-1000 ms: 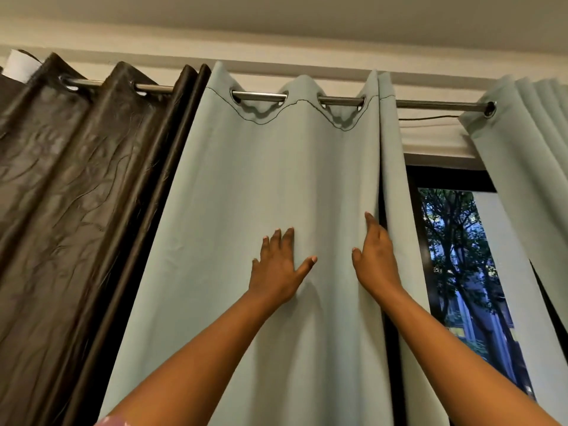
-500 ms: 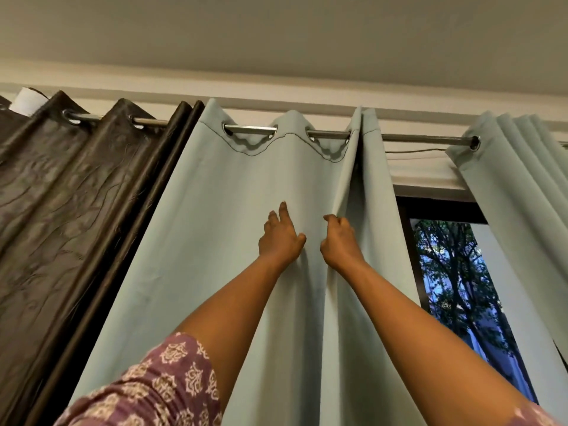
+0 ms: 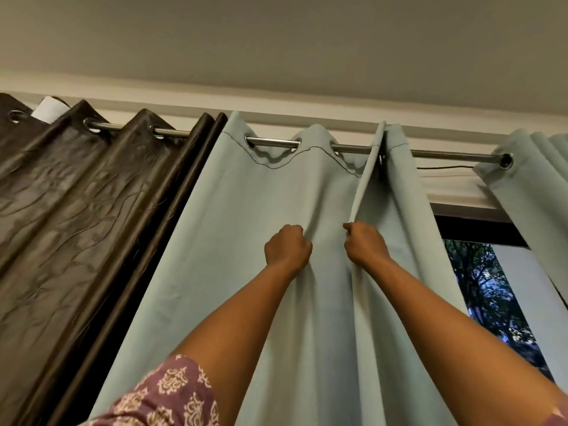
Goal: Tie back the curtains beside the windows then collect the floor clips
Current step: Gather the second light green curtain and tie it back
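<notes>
A pale blue-green curtain (image 3: 233, 241) hangs by metal eyelets from a silver rod (image 3: 445, 155). My left hand (image 3: 287, 245) is raised high and its curled fingers bunch the cloth at the middle of the panel. My right hand (image 3: 365, 242) grips a vertical fold of the same curtain just to the right, and that fold stands out from the eyelet down to my fist. No floor clips or tie-backs are in view.
A dark brown textured curtain (image 3: 70, 226) hangs to the left on the same rod. A second pale curtain (image 3: 534, 186) is gathered at the far right. Between them a dark-framed window (image 3: 488, 290) shows trees. The ceiling fills the top.
Both hands went from flat on the cloth to fists gripping it, and moved higher and closer together. The curtain's right edge folded inward. The view tilted up.
</notes>
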